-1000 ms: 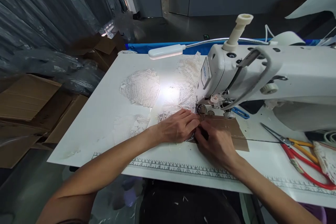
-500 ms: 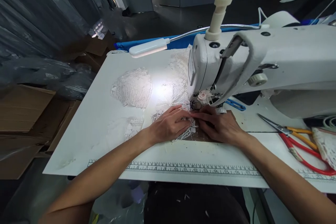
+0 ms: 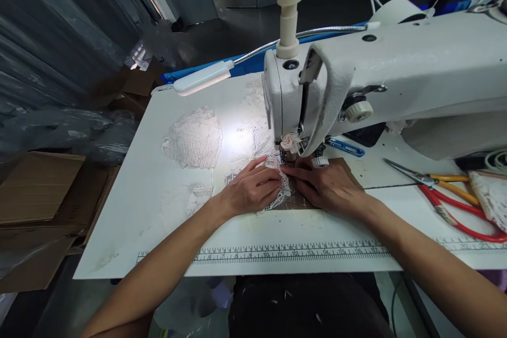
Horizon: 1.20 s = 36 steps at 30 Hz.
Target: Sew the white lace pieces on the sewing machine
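A white lace piece [image 3: 279, 199] lies under the needle area of a white sewing machine [image 3: 291, 156]. From the left, my left hand [image 3: 253, 190] bears on this lace, its fingers bent and closed on the fabric just beside the presser foot. My right hand [image 3: 330, 185] rests on a brown plate [image 3: 303, 203] to the right of the foot. Its index finger and thumb reach to the lace edge and are closed on it; the fingertips are partly hidden. More white lace [image 3: 253, 140] spreads behind my left hand, and a rounded lace piece [image 3: 194, 138] lies farther left.
Scissors with red handles [image 3: 455, 216], orange-handled scissors [image 3: 451, 183] and a blue thread snipper [image 3: 345, 147] lie at the right. A lamp [image 3: 204, 78] hangs over the table. A printed ruler [image 3: 277, 253] runs along the front edge; cardboard boxes [image 3: 39, 190] stand left.
The view has shifted, so the machine appears farther left. Both hands stay on the lace by the presser foot, with only small finger movement.
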Available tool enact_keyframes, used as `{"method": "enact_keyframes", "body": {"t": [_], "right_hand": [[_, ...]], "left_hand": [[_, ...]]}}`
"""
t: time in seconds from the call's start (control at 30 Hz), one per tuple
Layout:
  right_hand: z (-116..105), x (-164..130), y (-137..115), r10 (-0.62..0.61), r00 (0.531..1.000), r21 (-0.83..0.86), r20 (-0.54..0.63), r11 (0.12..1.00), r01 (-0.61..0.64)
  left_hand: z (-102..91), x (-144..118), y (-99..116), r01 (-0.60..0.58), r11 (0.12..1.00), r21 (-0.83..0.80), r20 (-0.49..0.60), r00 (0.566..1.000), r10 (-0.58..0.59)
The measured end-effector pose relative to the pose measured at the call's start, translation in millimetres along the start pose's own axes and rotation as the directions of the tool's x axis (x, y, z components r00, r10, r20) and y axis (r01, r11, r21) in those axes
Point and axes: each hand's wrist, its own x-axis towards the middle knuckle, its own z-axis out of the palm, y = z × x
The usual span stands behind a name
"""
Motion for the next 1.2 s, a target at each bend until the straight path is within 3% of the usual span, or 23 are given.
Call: {"method": "enact_keyframes", "body": {"t": [0.17, 0.3, 0.57, 0.83, 1.2], "right_hand": [[-3, -4, 0, 0.103, 0.994, 0.165, -0.028, 0.982, -0.098], [-3, -6, 0, 0.123, 0.992, 0.205, -0.024, 0.972, -0.115], [-4, -9, -3, -0.142, 0.990, 0.187, -0.019, 0.972, 0.143], [-2, -11, -5, -0.158, 0.987, 0.106, 0.010, 0.982, 0.156], [2, -14, -4, -0.189, 0.982, 0.034, -0.025, 0.981, 0.190]], "left_hand": [[0.6, -1, -1, 0.003, 1.000, -0.016, 0.000, 1.000, -0.003], [0.5, -1, 0, 0.015, 0.999, -0.029, 0.005, 1.000, -0.015], [1.3, -4, 1, 0.027, 0.999, -0.022, 0.032, 0.999, -0.026], [-7.2, -1, 0, 0.069, 0.998, 0.009, 0.008, 0.998, -0.069], [-5.9, -2, 0, 0.047, 0.985, 0.169, 0.117, 0.991, -0.068]]}}
